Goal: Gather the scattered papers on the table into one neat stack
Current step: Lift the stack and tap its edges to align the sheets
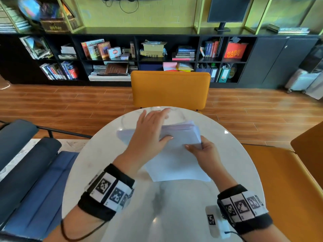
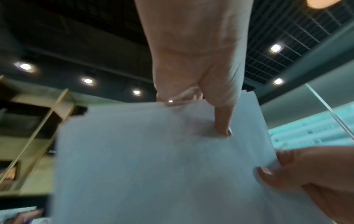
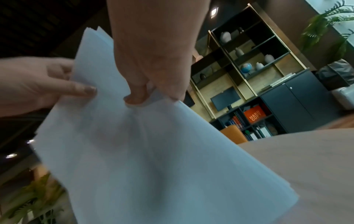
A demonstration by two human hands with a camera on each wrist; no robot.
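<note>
Sitting round, white and marble-veined: the worktop [image 1: 111, 154], glossy, catching ceiling lights. Standing at 12 o'clock beyond its far edge: an orange chair [image 1: 170, 89], on a wooden plank floor [image 1: 70, 100]. Running along the far wall: a low black bookshelf [image 1: 111, 55] crammed with books, boxes and binders, an orange "HARD COPY" box [image 1: 235, 51] at 1 o'clock, a dark monitor [image 1: 229, 10] standing on top. Showing at 9 o'clock: a blue seat [image 1: 40, 180]; at 3 o'clock, another orange seat [image 1: 286, 180].

Being held tilted over the middle of the worktop: the papers [image 1: 176, 154], a white sheaf, far edges fanned and uneven, near edge low toward the worktop; touching it or not, cannot tell.

Gripping the sheaf's left side: the left hand [image 1: 148, 135], thumb [image 2: 223, 121] pressing on the top sheet, fingers reaching under the far edge, grip closing around the paper.

Pinching the right edge at 3 o'clock: the right hand [image 1: 204, 151], thumb on top, fingers curling beneath, grip tight on the sheets. Wearing black bands with printed markers: both wrists.
</note>
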